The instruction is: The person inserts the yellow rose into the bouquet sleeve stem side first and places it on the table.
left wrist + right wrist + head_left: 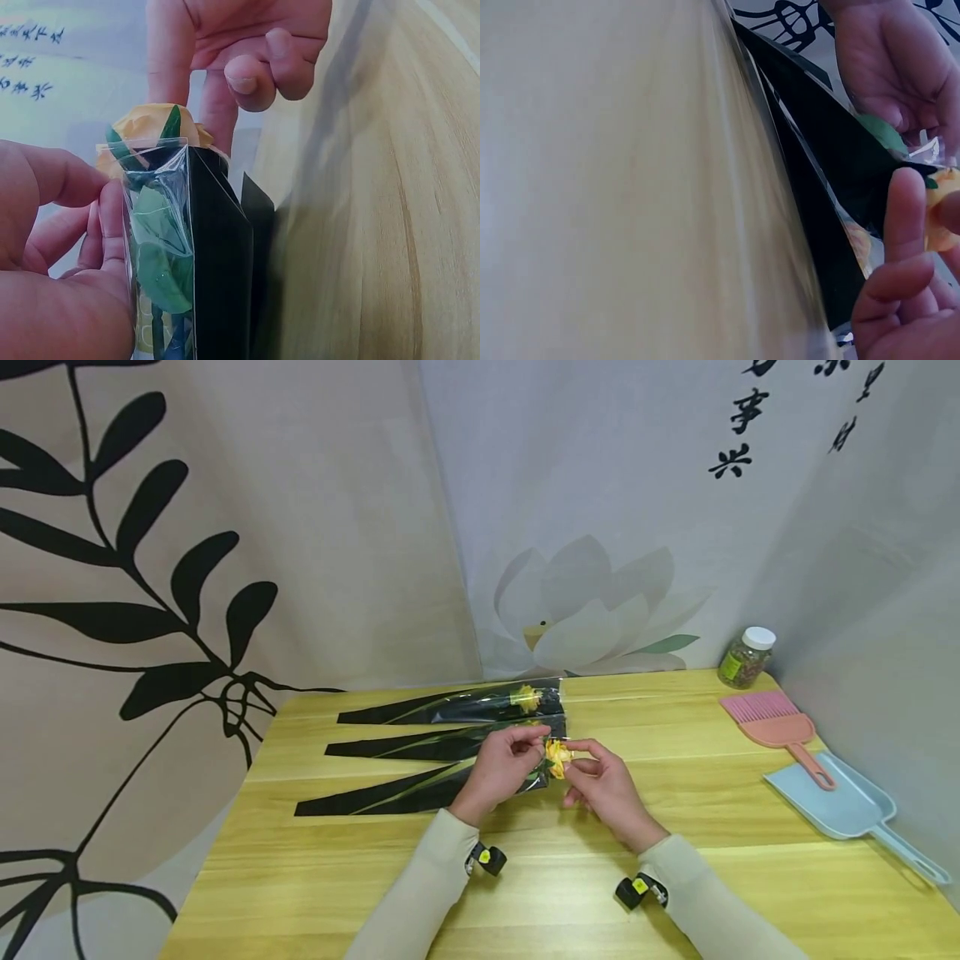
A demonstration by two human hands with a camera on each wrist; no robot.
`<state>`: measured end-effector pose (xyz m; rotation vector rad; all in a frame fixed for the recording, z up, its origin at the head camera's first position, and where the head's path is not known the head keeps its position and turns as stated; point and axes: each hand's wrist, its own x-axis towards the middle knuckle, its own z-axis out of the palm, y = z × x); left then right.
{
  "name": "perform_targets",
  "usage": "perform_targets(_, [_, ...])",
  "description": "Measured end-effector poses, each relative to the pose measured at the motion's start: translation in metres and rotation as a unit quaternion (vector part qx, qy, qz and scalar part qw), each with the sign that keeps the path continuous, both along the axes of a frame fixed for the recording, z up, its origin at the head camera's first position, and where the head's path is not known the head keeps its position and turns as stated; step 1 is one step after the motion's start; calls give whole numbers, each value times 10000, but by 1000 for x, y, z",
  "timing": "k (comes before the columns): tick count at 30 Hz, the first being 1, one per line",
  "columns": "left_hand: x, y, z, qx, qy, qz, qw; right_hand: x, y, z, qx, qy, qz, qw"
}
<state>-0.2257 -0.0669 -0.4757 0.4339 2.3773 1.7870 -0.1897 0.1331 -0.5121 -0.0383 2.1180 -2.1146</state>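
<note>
A yellow artificial rose (pixel 557 757) pokes out of the open right end of the nearest black-and-clear flower sleeve (pixel 420 795). My left hand (pixel 501 768) pinches the sleeve's clear film between thumb and finger, close to the opening. At the bloom, my right hand (pixel 609 785) holds the rose between thumb and forefinger, its other fingers partly bent. Green leaves (pixel 157 262) and the stem show through the film in the left wrist view. Black backing (pixel 221 255) stands behind them.
Behind lie two more sleeves, the far one (pixel 435 706) with a yellow rose inside, the middle one (pixel 405 747) partly covered by my left hand. To the right are a pink brush (pixel 780 727), a blue dustpan (pixel 847 802) and a white-lidded jar (pixel 746 658) on the wooden table (pixel 300 893).
</note>
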Motion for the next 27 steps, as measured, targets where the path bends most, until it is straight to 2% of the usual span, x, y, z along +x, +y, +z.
perform_targets(12, [1, 0, 1, -80, 58, 38, 9999, -4, -2, 5, 800, 307, 42, 9963])
perform_targets(19, [2, 3, 0, -174, 54, -34, 9998, -8, -6, 4, 1559, 528, 51, 9864])
perform_targets(27, [2, 6, 1, -266, 36, -74, 9996, -9, -11, 5, 1836, 823, 36, 9795])
